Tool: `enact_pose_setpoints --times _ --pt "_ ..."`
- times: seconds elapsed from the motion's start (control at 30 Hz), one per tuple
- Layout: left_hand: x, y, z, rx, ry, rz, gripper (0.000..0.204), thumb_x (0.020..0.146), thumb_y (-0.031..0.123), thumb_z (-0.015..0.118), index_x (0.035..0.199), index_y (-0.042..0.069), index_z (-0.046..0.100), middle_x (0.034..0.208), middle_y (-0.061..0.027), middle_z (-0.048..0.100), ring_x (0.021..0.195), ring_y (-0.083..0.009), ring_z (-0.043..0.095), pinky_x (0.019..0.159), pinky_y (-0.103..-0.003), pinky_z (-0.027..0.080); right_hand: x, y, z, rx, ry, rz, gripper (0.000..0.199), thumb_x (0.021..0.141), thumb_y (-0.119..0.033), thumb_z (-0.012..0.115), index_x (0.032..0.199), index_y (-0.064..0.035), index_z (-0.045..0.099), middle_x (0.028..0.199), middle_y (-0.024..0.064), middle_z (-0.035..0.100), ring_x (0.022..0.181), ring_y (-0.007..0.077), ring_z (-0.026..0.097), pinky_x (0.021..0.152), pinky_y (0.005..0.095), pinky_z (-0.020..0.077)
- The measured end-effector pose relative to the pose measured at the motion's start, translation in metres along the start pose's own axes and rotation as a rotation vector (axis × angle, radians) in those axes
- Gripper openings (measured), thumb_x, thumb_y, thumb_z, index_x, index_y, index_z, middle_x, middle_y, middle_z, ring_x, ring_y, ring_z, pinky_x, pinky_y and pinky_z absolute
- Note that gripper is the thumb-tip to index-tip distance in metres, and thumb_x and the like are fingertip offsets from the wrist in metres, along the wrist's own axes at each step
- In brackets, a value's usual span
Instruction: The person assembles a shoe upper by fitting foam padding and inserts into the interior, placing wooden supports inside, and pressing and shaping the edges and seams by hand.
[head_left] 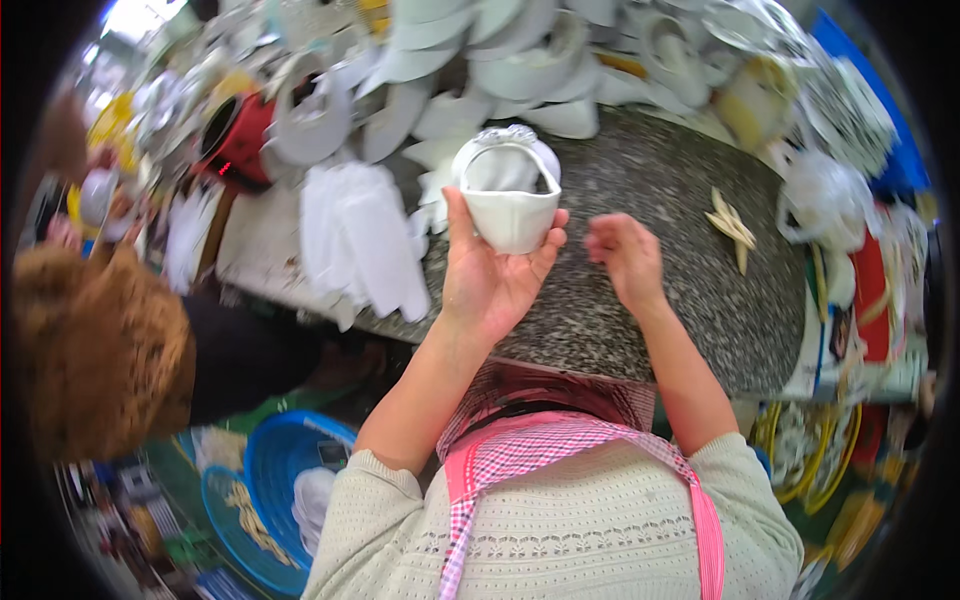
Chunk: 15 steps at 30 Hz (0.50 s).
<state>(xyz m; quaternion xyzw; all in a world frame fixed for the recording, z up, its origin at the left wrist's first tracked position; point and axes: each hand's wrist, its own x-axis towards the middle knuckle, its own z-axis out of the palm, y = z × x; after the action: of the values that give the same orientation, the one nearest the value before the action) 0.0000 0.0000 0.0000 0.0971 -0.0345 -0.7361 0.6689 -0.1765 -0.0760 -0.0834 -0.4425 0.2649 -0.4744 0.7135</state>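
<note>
My left hand (pixel 497 275) is closed round a small white shoe-like piece (pixel 513 218), held up over the dark speckled stone tabletop (pixel 580 325). Its rounded, smooth end faces me; a wide opening lies behind that, with gathered trim along the far edge. Just to the right, apart from the piece, hovers my right hand (pixel 628 258). Its fingers are bent and their tips smeared by motion, so whether they hold anything is unclear. Left of my left hand, a stack of long white flat pieces (pixel 355 235) lies at the table's edge.
Curved white pieces (pixel 430 40) pile up along the far side. A red container (pixel 235 143) stands far left. Pale strips (pixel 733 228) lie on the right, near a clear plastic bag (pixel 825 195). Blue basins (pixel 270 450) sit below left, beside another person's dark-clothed leg (pixel 250 350).
</note>
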Motion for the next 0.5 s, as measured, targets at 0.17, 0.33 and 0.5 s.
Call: enact_pose_setpoints --times 0.17,0.33,0.5 --pt "-0.053 0.044 0.017 0.160 0.066 0.294 0.076 0.084 0.062 0.044 0.127 0.000 0.039 0.112 -0.0279 0.050 0.095 -0.0326 0.057 0.080 -0.037 0.053 0.005 0.000 0.002 -0.300 -0.035 -0.058 0.029 0.095 -0.026 0.047 0.090 -0.0005 0.060 0.073 0.0038 0.059 0.062 0.0074 0.049 0.056 0.0210 0.0397" --pt "-0.155 0.085 0.006 0.221 0.229 0.661 0.065 0.086 0.058 0.043 0.121 0.003 0.046 0.109 -0.0178 0.055 0.095 -0.0298 0.057 0.081 -0.036 0.050 -0.002 0.005 0.002 -0.400 -0.149 -0.080 0.027 0.095 -0.023 0.046 0.090 -0.0005 0.061 0.072 0.0023 0.059 0.062 0.0061 0.049 0.056 0.0199 0.0390" --pt "-0.266 0.100 -0.022 0.350 0.514 1.101 0.051 0.089 0.049 0.047 0.114 0.004 0.048 0.104 -0.0144 0.057 0.089 -0.0290 0.057 0.072 -0.035 0.049 0.003 0.012 -0.004 -0.457 -0.203 -0.107 0.030 0.096 -0.026 0.046 0.094 -0.0002 0.061 0.075 0.0014 0.058 0.066 0.0065 0.050 0.059 0.0202 0.0399"
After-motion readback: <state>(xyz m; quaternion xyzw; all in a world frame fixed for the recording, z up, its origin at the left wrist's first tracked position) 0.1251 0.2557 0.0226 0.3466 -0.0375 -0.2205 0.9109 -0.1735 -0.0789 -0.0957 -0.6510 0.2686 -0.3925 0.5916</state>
